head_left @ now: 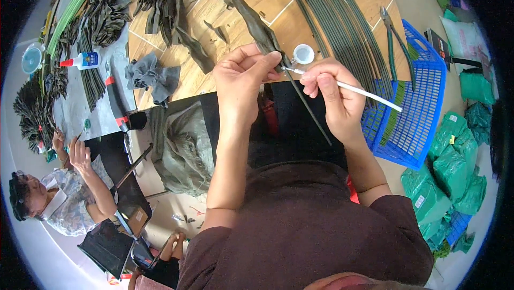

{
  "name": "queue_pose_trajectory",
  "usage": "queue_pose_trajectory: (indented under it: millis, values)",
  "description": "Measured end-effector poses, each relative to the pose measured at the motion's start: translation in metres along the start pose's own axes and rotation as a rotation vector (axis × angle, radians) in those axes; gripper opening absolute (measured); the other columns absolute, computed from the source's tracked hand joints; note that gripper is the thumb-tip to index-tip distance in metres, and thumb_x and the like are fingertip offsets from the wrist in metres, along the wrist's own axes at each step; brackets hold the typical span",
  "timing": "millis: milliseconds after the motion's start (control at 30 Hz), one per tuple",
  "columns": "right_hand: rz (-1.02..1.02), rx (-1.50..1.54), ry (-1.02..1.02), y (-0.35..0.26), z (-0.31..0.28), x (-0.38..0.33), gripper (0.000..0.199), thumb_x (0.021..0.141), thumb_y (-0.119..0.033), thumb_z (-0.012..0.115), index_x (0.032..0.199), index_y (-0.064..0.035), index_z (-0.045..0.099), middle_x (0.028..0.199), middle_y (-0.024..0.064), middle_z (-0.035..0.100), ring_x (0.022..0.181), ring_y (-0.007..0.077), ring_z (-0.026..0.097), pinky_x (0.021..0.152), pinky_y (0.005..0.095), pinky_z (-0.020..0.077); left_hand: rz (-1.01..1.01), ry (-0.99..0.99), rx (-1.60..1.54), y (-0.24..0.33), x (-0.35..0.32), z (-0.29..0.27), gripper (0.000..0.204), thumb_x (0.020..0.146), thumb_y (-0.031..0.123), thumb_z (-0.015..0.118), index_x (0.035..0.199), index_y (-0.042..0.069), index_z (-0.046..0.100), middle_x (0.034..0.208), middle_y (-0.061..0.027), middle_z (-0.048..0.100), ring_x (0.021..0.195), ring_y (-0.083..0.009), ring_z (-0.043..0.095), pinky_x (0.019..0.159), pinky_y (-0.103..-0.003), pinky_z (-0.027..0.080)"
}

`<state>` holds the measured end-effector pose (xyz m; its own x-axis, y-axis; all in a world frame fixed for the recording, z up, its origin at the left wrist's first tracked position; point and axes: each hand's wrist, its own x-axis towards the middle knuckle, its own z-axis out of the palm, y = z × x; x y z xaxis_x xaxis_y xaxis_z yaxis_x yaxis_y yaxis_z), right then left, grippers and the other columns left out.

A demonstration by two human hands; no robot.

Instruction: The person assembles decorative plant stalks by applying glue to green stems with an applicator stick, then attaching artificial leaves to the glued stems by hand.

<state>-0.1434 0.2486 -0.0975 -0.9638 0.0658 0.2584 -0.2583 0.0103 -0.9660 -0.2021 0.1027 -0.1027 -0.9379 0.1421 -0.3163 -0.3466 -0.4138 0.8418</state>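
Holding, head view: the left hand (240, 78) has its fingers pinched on the dark leaf (259, 31) and thin stem (309, 106), above the counter's (238, 33) near edge; the stem slants near and right.
White stick (370, 95): the right hand (336, 94) grasps it in its fingers, tip at the stem beside the left fingers.
White cup (303, 54): small and open, just beyond the right hand.
Leaf at risk: it could twist or slip off the stem if the left pinch loosens or the stick pushes too hard.
Cup at risk: a careless swing of the right hand could tip it.
Hard to make out: the left fingers cover the leaf-stem join; whether the tip touches, and what the cup holds, I cannot tell.
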Motion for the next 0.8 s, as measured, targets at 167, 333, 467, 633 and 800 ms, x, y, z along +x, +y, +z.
queue_pose_trajectory:
  millis: [167,333,467,633,800]
  values:
    - [-0.032,-0.062,-0.041,0.0,0.0,0.001,0.021,0.093,-0.015,0.044,0.09,0.0026,0.056,0.083,0.008,0.056,0.064,0.008,0.05,0.059,0.0196,0.0421,-0.005,-0.017,-0.002,0.001,-0.001,0.0,0.015,0.073,-0.003,0.065,0.086,-0.005,0.058,0.074,-0.0106,0.064,0.056,-0.0113,0.059,0.053,-0.021,0.048]
    - [-0.08,0.006,0.029,-0.011,-0.006,-0.003,0.022,0.094,-0.015,0.04,0.095,0.0029,0.053,0.085,0.0102,0.058,0.069,0.0111,0.055,0.062,0.0209,0.0442,0.009,-0.046,-0.03,0.004,-0.002,-0.003,0.009,0.077,-0.002,0.062,0.084,-0.002,0.058,0.074,-0.0101,0.063,0.061,-0.0151,0.062,0.056,-0.026,0.053]
    - [-0.052,0.06,0.103,-0.009,-0.005,-0.004,0.018,0.093,-0.012,0.041,0.093,0.0016,0.052,0.089,0.0129,0.06,0.076,0.0148,0.059,0.066,0.024,0.0455,-0.014,-0.074,-0.077,0.006,-0.004,-0.002,0.008,0.078,-0.003,0.061,0.084,-0.001,0.057,0.075,-0.0097,0.063,0.061,-0.0159,0.062,0.057,-0.026,0.053]
    - [-0.082,-0.158,0.058,-0.005,0.005,-0.005,0.024,0.072,0.004,0.067,0.083,-0.0035,0.046,0.084,0.009,0.058,0.066,0.009,0.054,0.06,0.0209,0.0452,0.026,-0.065,-0.119,0.005,-0.009,0.004,0.014,0.076,-0.001,0.064,0.088,-0.003,0.057,0.072,-0.0093,0.063,0.058,-0.0143,0.061,0.056,-0.024,0.05]
    - [0.058,-0.1,0.076,-0.003,0.0,-0.008,0.027,0.072,0.006,0.066,0.081,-0.0043,0.043,0.081,0.0065,0.056,0.063,0.0054,0.052,0.055,0.018,0.0429,-0.071,-0.167,-0.229,0.007,-0.01,0.005,0.02,0.076,-0.003,0.063,0.095,-0.004,0.057,0.081,-0.0121,0.064,0.067,-0.0175,0.062,0.062,-0.025,0.051]
